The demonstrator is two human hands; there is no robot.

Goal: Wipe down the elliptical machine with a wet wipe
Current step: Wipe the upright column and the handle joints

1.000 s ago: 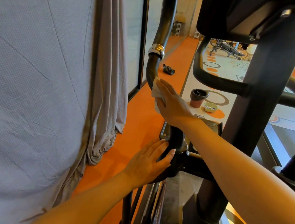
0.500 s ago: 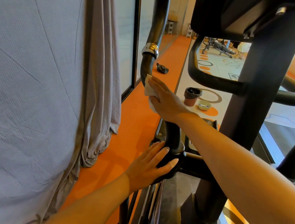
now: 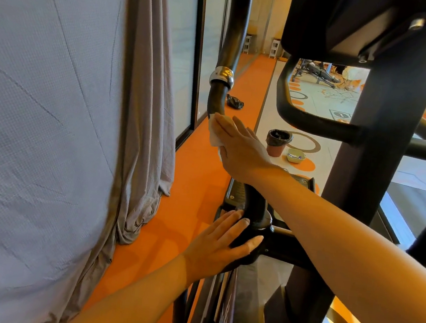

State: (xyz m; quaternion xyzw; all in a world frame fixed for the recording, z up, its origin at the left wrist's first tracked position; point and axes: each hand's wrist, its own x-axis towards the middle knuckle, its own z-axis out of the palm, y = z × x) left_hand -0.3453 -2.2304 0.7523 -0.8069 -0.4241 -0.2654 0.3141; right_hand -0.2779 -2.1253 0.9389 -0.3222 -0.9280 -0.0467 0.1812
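The black elliptical machine [image 3: 367, 164] fills the right half of the view. Its curved left handle bar [image 3: 218, 100] rises past a shiny metal ring [image 3: 221, 78]. My right hand [image 3: 243, 149] wraps a white wet wipe [image 3: 215, 134] around this bar just below the ring, and the wipe's edge sticks out under my fingers. My left hand [image 3: 219, 245] rests with straight fingers on the black pivot joint [image 3: 253, 236] at the bar's lower end. It holds nothing.
A grey curtain [image 3: 56, 142] hangs close on the left beside a glass wall. On the orange floor beyond stand a small lined bin [image 3: 277, 142], a little bowl [image 3: 296, 155] and a black crumpled bag [image 3: 235, 101]. Another machine stands at the right.
My right hand has slid the wipe slightly up the bar toward the metal ring. My left hand stays on the pivot joint.
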